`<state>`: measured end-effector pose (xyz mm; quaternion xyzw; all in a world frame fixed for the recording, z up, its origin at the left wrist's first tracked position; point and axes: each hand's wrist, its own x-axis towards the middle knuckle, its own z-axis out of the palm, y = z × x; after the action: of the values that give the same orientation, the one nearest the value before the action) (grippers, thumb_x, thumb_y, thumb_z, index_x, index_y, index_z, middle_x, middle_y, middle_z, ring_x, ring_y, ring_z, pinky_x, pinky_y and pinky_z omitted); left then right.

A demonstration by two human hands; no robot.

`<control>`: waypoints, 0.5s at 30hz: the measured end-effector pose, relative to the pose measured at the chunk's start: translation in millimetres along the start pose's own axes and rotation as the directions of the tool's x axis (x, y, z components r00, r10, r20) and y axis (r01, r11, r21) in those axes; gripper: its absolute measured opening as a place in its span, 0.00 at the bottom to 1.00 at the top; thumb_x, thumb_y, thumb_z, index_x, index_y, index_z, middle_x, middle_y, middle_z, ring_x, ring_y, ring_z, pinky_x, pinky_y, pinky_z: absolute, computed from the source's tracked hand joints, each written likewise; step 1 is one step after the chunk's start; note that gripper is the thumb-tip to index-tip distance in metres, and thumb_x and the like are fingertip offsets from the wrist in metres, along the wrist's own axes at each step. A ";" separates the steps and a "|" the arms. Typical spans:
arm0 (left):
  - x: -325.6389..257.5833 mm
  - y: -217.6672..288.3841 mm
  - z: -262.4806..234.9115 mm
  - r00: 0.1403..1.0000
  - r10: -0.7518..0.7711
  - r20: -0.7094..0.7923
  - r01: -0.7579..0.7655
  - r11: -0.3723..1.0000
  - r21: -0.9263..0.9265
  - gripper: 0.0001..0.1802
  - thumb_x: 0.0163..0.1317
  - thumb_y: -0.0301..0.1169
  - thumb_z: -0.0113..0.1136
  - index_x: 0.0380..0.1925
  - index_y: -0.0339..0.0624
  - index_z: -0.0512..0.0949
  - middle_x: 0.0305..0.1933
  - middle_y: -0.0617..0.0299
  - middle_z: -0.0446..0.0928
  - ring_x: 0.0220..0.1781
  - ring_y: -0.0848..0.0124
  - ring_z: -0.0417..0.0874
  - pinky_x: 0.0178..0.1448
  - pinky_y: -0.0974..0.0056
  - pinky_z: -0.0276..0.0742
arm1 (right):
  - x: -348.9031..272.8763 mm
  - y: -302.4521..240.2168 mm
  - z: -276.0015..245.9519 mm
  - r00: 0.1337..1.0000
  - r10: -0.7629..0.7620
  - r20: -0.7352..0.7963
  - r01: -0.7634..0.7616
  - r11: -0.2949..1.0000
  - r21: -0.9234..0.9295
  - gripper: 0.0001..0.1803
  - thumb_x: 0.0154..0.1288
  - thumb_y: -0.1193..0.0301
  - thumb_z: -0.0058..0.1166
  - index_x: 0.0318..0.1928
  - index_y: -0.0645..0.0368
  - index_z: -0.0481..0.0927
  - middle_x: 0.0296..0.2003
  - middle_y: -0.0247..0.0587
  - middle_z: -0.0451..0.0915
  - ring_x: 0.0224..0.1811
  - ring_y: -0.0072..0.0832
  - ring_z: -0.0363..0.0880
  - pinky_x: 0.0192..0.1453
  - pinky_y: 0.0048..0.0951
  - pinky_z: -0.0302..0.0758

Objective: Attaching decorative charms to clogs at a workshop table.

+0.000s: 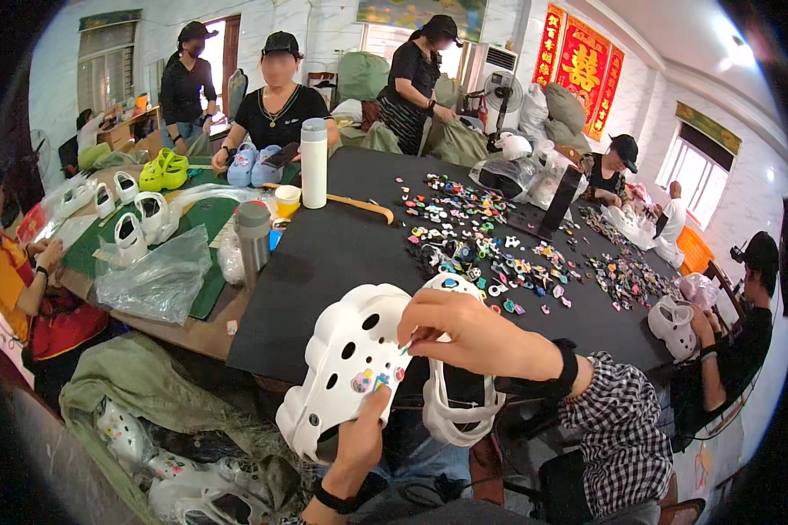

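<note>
My left hand (359, 442) grips a white clog (327, 331) from below, near its heel opening, and tilts its holed upper toward me. Several small colourful charms (362, 381) sit in the upper's holes by my left thumb. Above them my right hand (468, 331) is closed in a pinch at the holes, with a small greenish shoe charm (404, 349) showing at the fingertips. A second white clog (464, 427) rests beside the first, under my right wrist, with a blue charm at its toe. My right palm hides part of it.
Loose charms (464, 249) lie scattered over the black tabletop (306, 262). A white bottle (313, 166), a grey tumbler (254, 241) and a wooden stick (359, 206) stand or lie at the left. A green sack (131, 372) with bagged clogs is low left. Several people work around the tables.
</note>
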<state>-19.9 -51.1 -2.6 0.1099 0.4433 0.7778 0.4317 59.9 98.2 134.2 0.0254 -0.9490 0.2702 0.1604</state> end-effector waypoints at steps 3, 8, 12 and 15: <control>-3.3 -4.4 0.8 0.999 0.018 0.026 -0.018 1.000 -0.012 0.18 0.65 0.25 0.55 0.56 0.34 0.72 0.55 0.60 0.75 0.54 0.73 0.74 0.59 0.68 0.69 | 5.2 6.0 10.7 0.997 -0.064 0.053 0.068 0.995 -0.072 0.07 0.60 0.76 0.57 0.39 0.58 0.75 0.38 0.44 0.74 0.38 0.42 0.78 0.40 0.37 0.76; 4.9 -20.9 -15.7 0.983 0.130 0.127 -0.128 0.991 -0.026 0.19 0.65 0.26 0.57 0.56 0.34 0.72 0.56 0.60 0.74 0.55 0.73 0.74 0.59 0.68 0.69 | 11.1 3.7 21.6 0.997 -0.041 0.062 0.051 0.986 -0.159 0.07 0.61 0.72 0.55 0.38 0.58 0.73 0.37 0.42 0.73 0.37 0.44 0.77 0.39 0.42 0.75; 2.9 -18.0 -12.2 0.975 0.151 0.162 -0.149 0.988 -0.027 0.18 0.65 0.27 0.57 0.54 0.34 0.73 0.54 0.62 0.75 0.53 0.74 0.74 0.57 0.69 0.69 | 13.7 7.6 22.5 0.975 -0.219 0.029 0.217 0.927 -0.307 0.07 0.60 0.72 0.56 0.37 0.58 0.73 0.36 0.42 0.73 0.37 0.43 0.77 0.37 0.41 0.75; 3.6 -18.4 -13.2 0.976 0.156 0.153 -0.159 0.987 0.004 0.17 0.66 0.28 0.57 0.53 0.34 0.74 0.52 0.63 0.76 0.50 0.76 0.75 0.54 0.70 0.70 | 14.2 6.0 22.7 0.988 -0.141 0.063 0.154 0.937 -0.315 0.07 0.59 0.72 0.56 0.36 0.57 0.73 0.35 0.42 0.73 0.38 0.42 0.77 0.37 0.40 0.75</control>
<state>-18.9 -51.9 -25.5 0.2070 0.4054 0.7953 0.4004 39.0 92.1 117.5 0.0756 -0.9785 0.0999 0.1637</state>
